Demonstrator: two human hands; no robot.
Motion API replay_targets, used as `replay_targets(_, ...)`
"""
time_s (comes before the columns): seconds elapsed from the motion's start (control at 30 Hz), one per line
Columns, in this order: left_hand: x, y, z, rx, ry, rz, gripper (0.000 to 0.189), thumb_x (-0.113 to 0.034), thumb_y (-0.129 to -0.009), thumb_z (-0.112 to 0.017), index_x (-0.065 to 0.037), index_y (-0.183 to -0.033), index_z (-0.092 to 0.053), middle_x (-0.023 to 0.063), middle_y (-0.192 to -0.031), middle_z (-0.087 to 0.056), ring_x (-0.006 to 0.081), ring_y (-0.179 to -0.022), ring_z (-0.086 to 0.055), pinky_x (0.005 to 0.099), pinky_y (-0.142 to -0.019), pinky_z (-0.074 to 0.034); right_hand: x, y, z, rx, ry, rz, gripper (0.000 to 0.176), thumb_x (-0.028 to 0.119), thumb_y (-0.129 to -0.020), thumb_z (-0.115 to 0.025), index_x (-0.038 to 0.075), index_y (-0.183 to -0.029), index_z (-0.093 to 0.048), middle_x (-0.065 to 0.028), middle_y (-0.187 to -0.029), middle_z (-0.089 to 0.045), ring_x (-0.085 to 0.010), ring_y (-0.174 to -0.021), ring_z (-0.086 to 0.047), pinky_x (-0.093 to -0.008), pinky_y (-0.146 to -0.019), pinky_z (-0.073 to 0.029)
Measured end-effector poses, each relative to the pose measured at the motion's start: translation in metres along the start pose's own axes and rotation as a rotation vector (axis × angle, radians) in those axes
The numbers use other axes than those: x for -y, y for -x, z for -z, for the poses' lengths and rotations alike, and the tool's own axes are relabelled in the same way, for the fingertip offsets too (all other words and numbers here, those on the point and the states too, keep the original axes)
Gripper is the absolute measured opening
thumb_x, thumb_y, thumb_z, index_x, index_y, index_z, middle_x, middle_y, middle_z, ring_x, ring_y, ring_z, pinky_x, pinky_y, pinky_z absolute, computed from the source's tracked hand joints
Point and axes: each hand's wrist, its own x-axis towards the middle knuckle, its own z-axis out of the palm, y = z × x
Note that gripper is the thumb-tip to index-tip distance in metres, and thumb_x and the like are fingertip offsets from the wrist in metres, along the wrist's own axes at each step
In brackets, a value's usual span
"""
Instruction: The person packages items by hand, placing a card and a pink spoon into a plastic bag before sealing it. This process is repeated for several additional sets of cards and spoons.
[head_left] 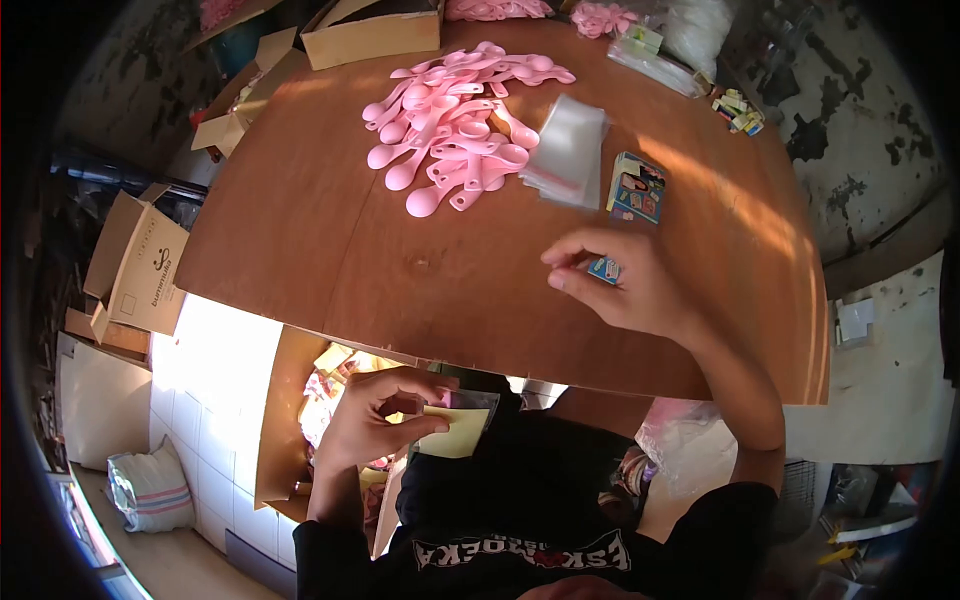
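Observation:
My left hand [372, 415], low at the table's front edge, pinches a small clear plastic bag [482, 412]. A pale yellow card [455, 437] lies in or against the bag, and a bit of pink shows near its top. Over the right part of the table is my right hand [635, 285], thumb and fingertips drawn close together in a pinch. Through the gap between its thumb and fingers a blue printed card [604, 268] shows; whether the hand grips it I cannot tell. Just beyond lies a stack of printed cards [637, 187].
Pink plastic spoons [450, 120] lie heaped on the brown table [330, 235]. Beside them is a pile of clear bags [568, 150]. Small boxes [738, 112] sit at the far right edge. Below the table's front edge, an open carton [283, 420] holds packed items.

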Motion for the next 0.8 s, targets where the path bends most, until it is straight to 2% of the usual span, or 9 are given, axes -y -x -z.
replay_targets(0.07, 0.039, 0.022, 0.012, -0.208, -0.205, 0.113, 0.028, 0.005, -0.078, -0.075, 0.001, -0.102, -0.062, 0.0167, -0.109, -0.068, 0.0245, -0.094, -0.070, 0.0299, -0.073, -0.060, -0.022, -0.016, 0.012, -0.143, 0.294, 0.047, 0.018, 0.005, -0.079, -0.070, 0.002, -0.096, -0.068, -0.0130, -0.091, -0.070, -0.0249, -0.079, -0.069, -0.0338, -0.069, -0.054)
replay_targets(0.13, 0.069, 0.043, 0.032, -0.255, -0.708, 0.339, 0.042, -0.005, -0.077, -0.077, 0.001, -0.114, -0.058, 0.0235, -0.119, -0.062, 0.0383, -0.103, -0.066, 0.0396, -0.083, -0.058, -0.057, -0.039, 0.028, -0.239, 0.542, 0.109, 0.019, 0.008, -0.079, -0.069, 0.002, -0.097, -0.069, -0.0131, -0.090, -0.070, -0.0279, -0.083, -0.068, -0.0368, -0.073, -0.053)
replay_targets(0.17, 0.105, 0.083, 0.043, -0.116, -1.083, 0.439, 0.062, -0.016, -0.075, -0.080, -0.001, -0.128, -0.051, 0.0304, -0.131, -0.052, 0.0465, -0.118, -0.054, 0.0476, -0.096, -0.050, -0.076, -0.050, 0.037, -0.273, 0.652, 0.144, 0.020, 0.011, -0.080, -0.069, 0.002, -0.098, -0.069, -0.0123, -0.089, -0.070, -0.0279, -0.087, -0.067, -0.0372, -0.075, -0.052)
replay_targets(0.2, 0.104, 0.090, 0.042, 0.043, -1.110, 0.657, 0.071, -0.023, -0.076, -0.080, -0.003, -0.136, -0.046, 0.0333, -0.138, -0.043, 0.0446, -0.130, -0.043, 0.0499, -0.103, -0.043, -0.088, -0.060, 0.042, -0.281, 0.654, 0.142, 0.020, 0.011, -0.080, -0.069, 0.002, -0.098, -0.069, -0.0123, -0.089, -0.070, -0.0279, -0.087, -0.067, -0.0372, -0.075, -0.052)
replay_targets(0.27, 0.115, 0.095, 0.044, 0.170, -0.941, 0.694, 0.073, -0.028, -0.078, -0.078, -0.003, -0.137, -0.045, 0.0334, -0.139, -0.042, 0.0448, -0.133, -0.040, 0.0481, -0.105, -0.042, -0.101, -0.073, 0.046, -0.080, 0.674, -0.087, 0.021, 0.022, -0.078, -0.069, 0.006, -0.091, -0.072, -0.0103, -0.086, -0.071, -0.0267, -0.083, -0.068, -0.0394, -0.073, -0.052)
replay_targets(0.4, 0.093, 0.058, 0.011, 0.169, -0.737, 0.413, 0.068, -0.032, -0.084, -0.074, -0.004, -0.139, -0.044, 0.0265, -0.142, -0.044, 0.0424, -0.128, -0.047, 0.0460, -0.104, -0.042, -0.089, -0.091, 0.046, 0.192, 0.657, -0.390, 0.022, 0.028, -0.075, -0.070, 0.009, -0.085, -0.074, -0.0079, -0.081, -0.072, -0.0258, -0.076, -0.068, -0.0392, -0.070, -0.052)
replay_targets(0.53, 0.044, 0.012, -0.020, 0.302, -0.534, 0.141, 0.065, -0.031, -0.087, -0.071, -0.004, -0.139, -0.044, 0.0228, -0.142, -0.045, 0.0406, -0.128, -0.048, 0.0448, -0.103, -0.043, -0.110, -0.092, 0.046, 0.077, 0.709, -0.325, 0.020, 0.028, -0.075, -0.070, 0.009, -0.082, -0.074, -0.0084, -0.077, -0.071, -0.0252, -0.073, -0.068, -0.0388, -0.068, -0.051)
replay_targets(0.6, 0.025, -0.005, -0.031, 0.459, -0.322, -0.131, 0.061, -0.027, -0.088, -0.070, -0.004, -0.139, -0.045, 0.0201, -0.142, -0.046, 0.0383, -0.127, -0.049, 0.0438, -0.102, -0.044, -0.119, -0.088, 0.046, 0.061, 0.711, -0.296, 0.019, 0.026, -0.076, -0.069, 0.008, -0.082, -0.073, -0.0102, -0.077, -0.070, -0.0254, -0.074, -0.068, -0.0388, -0.069, -0.051)
replay_targets(0.8, -0.021, -0.039, -0.038, 0.517, -0.164, -0.377, 0.047, -0.016, -0.087, -0.070, -0.003, -0.129, -0.056, 0.0145, -0.130, -0.059, 0.0318, -0.116, -0.059, 0.0391, -0.095, -0.050, -0.097, -0.074, 0.051, -0.217, 0.766, 0.037, 0.013, 0.013, -0.081, -0.063, 0.001, -0.079, -0.068, -0.0132, -0.082, -0.067, -0.0306, -0.075, -0.065, -0.0403, -0.069, -0.050)
